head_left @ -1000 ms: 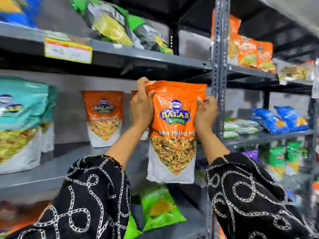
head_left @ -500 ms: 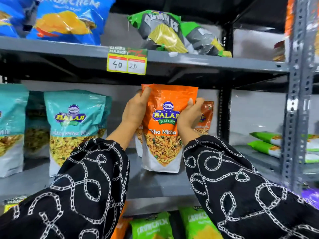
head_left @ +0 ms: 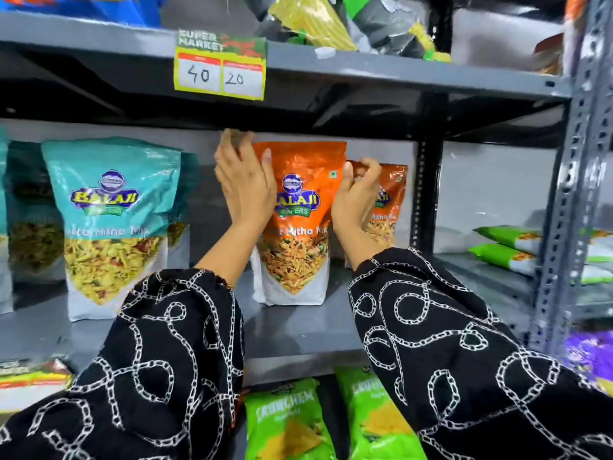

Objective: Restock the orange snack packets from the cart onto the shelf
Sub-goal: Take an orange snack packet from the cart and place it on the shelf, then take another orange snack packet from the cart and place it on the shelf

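Note:
An orange snack packet (head_left: 298, 227) stands upright on the grey middle shelf (head_left: 298, 330), its base resting on the board. My left hand (head_left: 243, 184) holds its upper left edge, with the thumb on the front and the fingers spread behind. My right hand (head_left: 356, 197) pinches the right edge with curled fingers. Behind and to the right stands another orange packet (head_left: 389, 194), partly hidden by my right hand. The cart is out of view.
Teal packets (head_left: 112, 220) stand on the same shelf to the left. The upper shelf's edge, just above my hands, carries a price tag (head_left: 220, 64). Green packets (head_left: 285, 419) lie on the shelf below. A perforated upright (head_left: 570, 194) and flat green packs (head_left: 507, 240) are to the right.
The orange packet went from being held up in front of the rack to standing on the middle shelf. My left fingers have spread out along its edge.

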### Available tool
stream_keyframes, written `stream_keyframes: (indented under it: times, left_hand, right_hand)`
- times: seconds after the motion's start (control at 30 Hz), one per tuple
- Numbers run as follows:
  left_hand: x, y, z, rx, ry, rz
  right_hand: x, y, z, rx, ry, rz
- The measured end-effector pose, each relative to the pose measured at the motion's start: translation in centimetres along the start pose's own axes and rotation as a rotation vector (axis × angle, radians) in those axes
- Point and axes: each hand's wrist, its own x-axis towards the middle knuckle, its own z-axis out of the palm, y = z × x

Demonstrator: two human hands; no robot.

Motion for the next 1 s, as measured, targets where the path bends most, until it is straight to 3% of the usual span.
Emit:
stream_keyframes:
  times: [0.13,0.27,0.47,0.73,0.8,0.87,1.0]
  left_hand:
    - [-3.7,6.2,-0.3,-0.237,-0.014,0.222]
    - [-10.4,12.7,0.0,-0.476,-0.165,0.372]
    - [-23.6,20.9,2.1,-0.694,-0.524,0.419]
    - [-42.6,29.1,6.6,-0.828,-0.996,0.428]
    - [-48.0,30.6,7.4,-0.837,-1.156,0.529]
    - [-53.3,31.2,8.1,-0.781,-1.386,0.640]
    - [-63.3,30.2,8.9,-0.483,-1.868,0.833]
  right_hand:
    - [0.3,0.8,-5.4,0.045,0.094,-0.110]
    - [-0.3,3.5,-13.1,-0.002,0.196,-0.127]
    - [-3.5,11.1,-28.0,-0.211,0.250,-0.102]
    - [-9.3,21.3,-45.3,-0.575,0.292,0.137]
    - [-11.4,24.1,-49.6,-0.738,0.218,0.251]
    - [-13.7,26.3,-53.7,-0.860,0.028,0.462]
    - [-18.5,29.2,-60.8,-1.076,-0.778,0.950]
